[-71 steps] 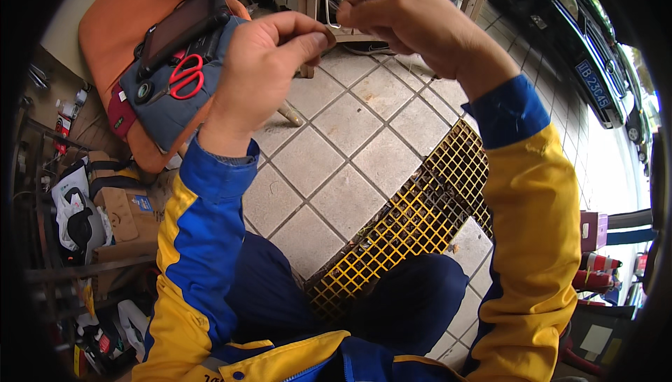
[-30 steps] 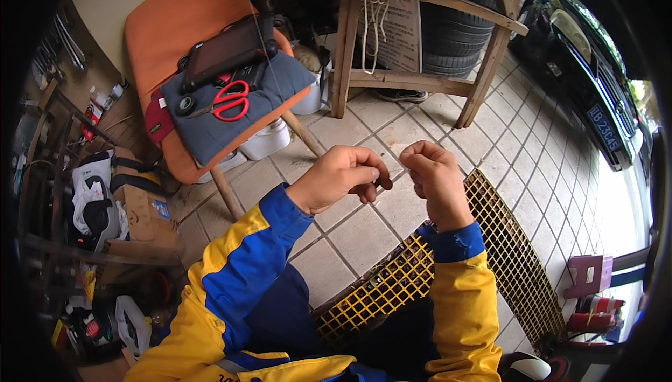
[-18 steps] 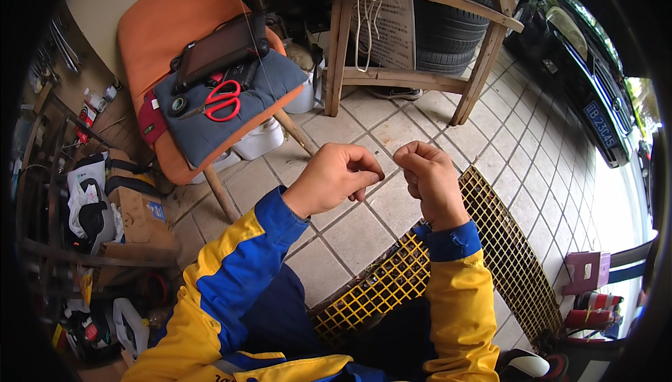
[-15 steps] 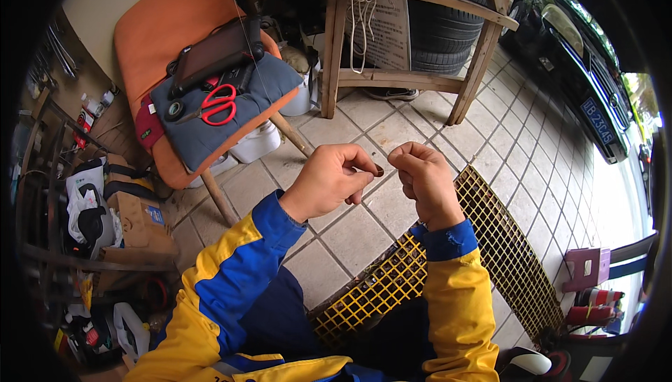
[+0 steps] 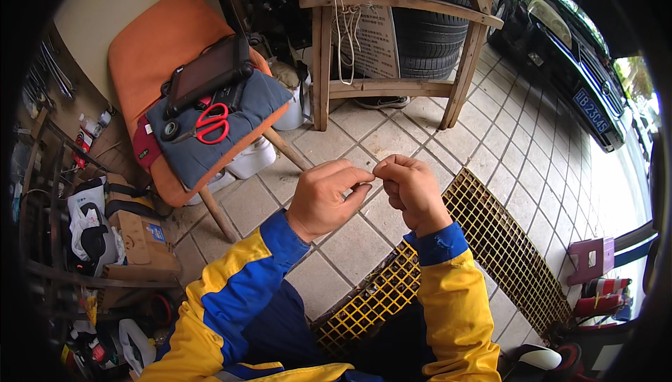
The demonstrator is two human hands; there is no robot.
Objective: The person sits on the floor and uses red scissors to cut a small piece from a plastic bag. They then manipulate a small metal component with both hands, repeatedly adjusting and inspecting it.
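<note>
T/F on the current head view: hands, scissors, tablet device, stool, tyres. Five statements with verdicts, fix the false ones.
1. The left hand and right hand are close together at the fingertips. True.
2. The left hand is gripping the scissors. False: they lie on the grey-blue cushion, away from both hands.
3. The black tablet-like device rests over that cushion on the orange chair. True.
4. The purple stool is at the picture's left edge. False: it is toward the right edge.
5. Stacked tyres show behind the wooden frame. True.
</note>
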